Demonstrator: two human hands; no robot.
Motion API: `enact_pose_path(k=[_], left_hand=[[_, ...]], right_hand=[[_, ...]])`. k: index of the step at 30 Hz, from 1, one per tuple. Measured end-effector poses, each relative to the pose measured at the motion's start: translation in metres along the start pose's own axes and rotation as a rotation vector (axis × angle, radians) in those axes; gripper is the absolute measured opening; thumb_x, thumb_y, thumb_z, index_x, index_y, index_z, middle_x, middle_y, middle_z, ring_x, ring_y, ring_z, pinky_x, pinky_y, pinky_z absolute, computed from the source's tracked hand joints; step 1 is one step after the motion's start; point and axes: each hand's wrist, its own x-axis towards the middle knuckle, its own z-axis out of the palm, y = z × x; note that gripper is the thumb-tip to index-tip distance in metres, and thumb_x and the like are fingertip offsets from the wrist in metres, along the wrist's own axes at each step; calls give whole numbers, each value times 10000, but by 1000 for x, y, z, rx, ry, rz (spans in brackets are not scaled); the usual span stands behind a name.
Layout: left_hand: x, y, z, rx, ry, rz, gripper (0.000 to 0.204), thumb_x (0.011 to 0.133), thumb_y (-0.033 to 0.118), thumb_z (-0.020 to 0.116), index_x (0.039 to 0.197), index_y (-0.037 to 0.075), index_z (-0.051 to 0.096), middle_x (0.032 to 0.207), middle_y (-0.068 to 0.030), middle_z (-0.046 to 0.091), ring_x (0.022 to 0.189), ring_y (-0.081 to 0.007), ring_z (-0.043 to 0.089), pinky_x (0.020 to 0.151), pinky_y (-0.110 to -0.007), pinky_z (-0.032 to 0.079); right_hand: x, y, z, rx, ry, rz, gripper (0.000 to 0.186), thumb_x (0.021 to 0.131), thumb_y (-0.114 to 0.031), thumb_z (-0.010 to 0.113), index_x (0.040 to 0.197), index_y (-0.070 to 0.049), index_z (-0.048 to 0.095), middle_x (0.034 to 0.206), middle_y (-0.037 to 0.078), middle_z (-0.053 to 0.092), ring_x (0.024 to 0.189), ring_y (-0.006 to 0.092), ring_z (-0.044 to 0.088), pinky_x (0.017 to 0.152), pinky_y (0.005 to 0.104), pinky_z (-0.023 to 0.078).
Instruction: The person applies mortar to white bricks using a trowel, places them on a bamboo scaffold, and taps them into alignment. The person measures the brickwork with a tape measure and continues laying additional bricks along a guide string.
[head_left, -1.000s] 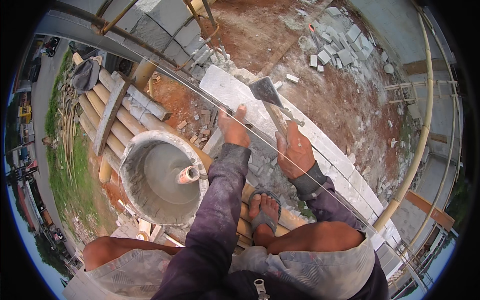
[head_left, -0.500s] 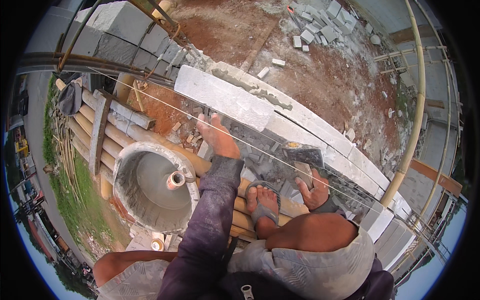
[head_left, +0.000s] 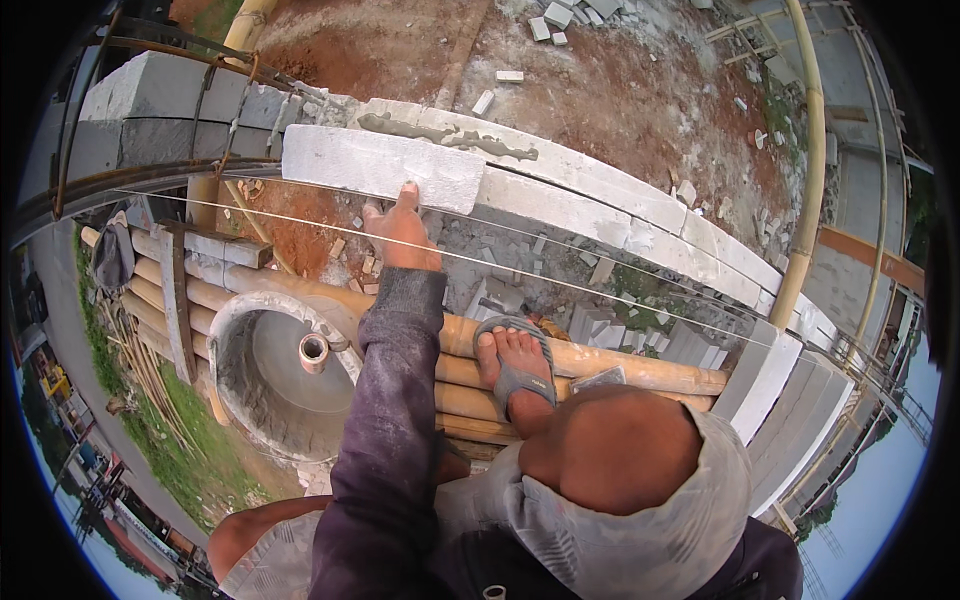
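Note:
My left hand (head_left: 405, 232) reaches out with its fingers spread. One fingertip rests against the lower front edge of a long white block (head_left: 370, 165) that lies on top of the wall (head_left: 560, 203). A taut white string (head_left: 480, 260) runs past the hand along the wall. My right hand is out of sight. A flat grey piece (head_left: 600, 378) shows just beyond my raised knee; I cannot make out what it belongs to. Left of my forearm stands a bucket (head_left: 232, 385) of wet grey mortar, with a short round handle-like end (head_left: 313, 348) sticking up from it.
My sandalled foot (head_left: 515, 360) stands on bamboo poles (head_left: 640, 365). Grey mortar (head_left: 450, 138) lies along the wall's top behind the white block. An upright bamboo pole (head_left: 808, 170) rises at the right. Block rubble (head_left: 600, 325) lies below.
My left hand has come up to touch the white block. My right hand, which held a dark-headed tool with a wooden handle, has dropped out of view. The whole view has shifted.

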Motion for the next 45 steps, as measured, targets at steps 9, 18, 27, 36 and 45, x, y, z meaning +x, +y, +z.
enact_pose_path(k=[9,18,27,36,45], left_hand=[[0,-5,-2,50,40,-42,786,852,65,635,1460,-65,154,1373,-265,381,1236,-319,445,1048,-465,364],[-131,136,-59,999,-798,-44,215,895,120,581,1021,-52,609,815,-134,658,755,-200,638,708,-322,514],[-58,305,-237,2015,-43,480,457,931,399,572,1045,-43,598,852,-230,624,853,-381,622,771,-461,463],[-32,225,-322,1273,-267,414,509,950,421,530,1060,-65,634,864,-172,653,830,-253,615,798,-358,472],[-69,222,-284,1428,-66,611,482,922,383,531,936,-92,616,835,-315,600,830,-468,586,772,-493,449]], right_hand=[[-2,8,20,6,44,-23,417,972,-322,337,1179,-44,570,1193,130,606,1121,299,543,972,409,396],[-5,54,-145,282,-127,-279,233,809,-170,652,988,-21,627,811,208,595,771,395,593,689,435,485],[61,-161,-181,32,317,-1232,305,770,-273,726,980,-58,676,958,111,585,954,274,537,744,384,426],[47,-222,-143,-727,-15,-1174,154,769,-172,635,811,-45,713,848,82,642,904,234,561,742,356,401],[19,-219,-194,-607,-125,-1074,228,737,-99,643,922,17,578,778,186,639,698,329,682,587,424,540]])
